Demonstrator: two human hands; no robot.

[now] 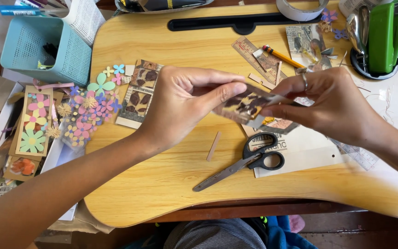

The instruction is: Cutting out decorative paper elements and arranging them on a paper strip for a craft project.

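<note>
Teal basket [47, 50]: far left of the scissors, up at the board's corner.
Paper flowers [90, 113]: left of the scissors, loose.
Left hand [185, 103]: up-left of the scissors, thumb and forefinger pinched on the card's left end.
Card [245, 107]: brown-patterned strip, held in the air just above the scissors [247, 161].
Right hand [332, 103]: up-right of the scissors, fingertips closed on the card's right end.

scissors [245, 162], pencil [282, 56], teal basket [28, 55]

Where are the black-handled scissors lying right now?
In the head view, the scissors lie closed on the wooden lap desk, right of centre, below both hands, handles resting on a white printed sheet.
</note>
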